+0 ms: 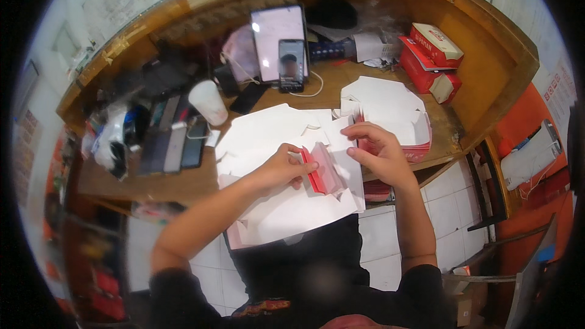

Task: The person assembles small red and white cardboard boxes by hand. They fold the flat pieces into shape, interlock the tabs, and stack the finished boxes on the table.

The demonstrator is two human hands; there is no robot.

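My left hand (287,167) pinches the edge of a red-and-white folded cardboard piece (329,176), thumb on its red side. The piece stands up over large white cardboard box blanks (268,140) spread at the desk's front edge and over my lap. Whether it is joined to the blank beneath cannot be seen. To its right, my right hand (385,153) is raised with fingers apart and holds nothing. Beside that hand lies a stack of partly folded box blanks (384,100), white inside and red along the edges.
Red and cream closed boxes (431,55) are piled at the back right of the wooden desk (164,186). A tablet (277,42) and a lit phone (291,67) stand at the back. A white cup (208,102) and several phones (173,140) occupy the left side.
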